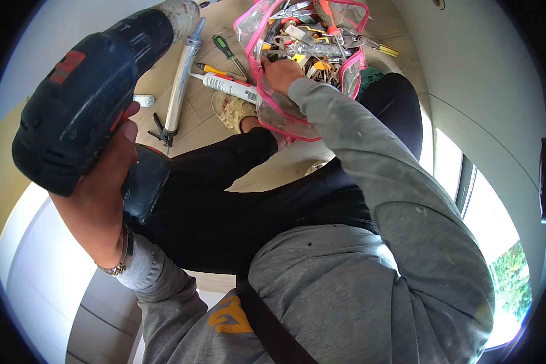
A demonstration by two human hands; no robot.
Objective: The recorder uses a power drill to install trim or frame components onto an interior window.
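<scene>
My left hand (103, 182) is wrapped round the grip of a dark blue cordless drill (82, 100) with red parts, raised close at the upper left. Its chuck end points up and right. At the top, my right hand (282, 74) reaches into a clear plastic bag (288, 121) with pink trim. The bag is full of loose tools: a screwdriver with an orange handle (326, 15), pliers (294, 11) and several small metal pieces. My right fingertips are down among the tools at the bag's left side, so their grip is hidden.
On the tiled floor left of the bag lie a caulking gun (181, 85), a white sealant tube (230, 86), a green-handled screwdriver (227, 50) and a yellow-and-black tool (215, 71). My sandalled foot (239, 115) is beside the bag. A pale curved wall (485, 79) rises at right.
</scene>
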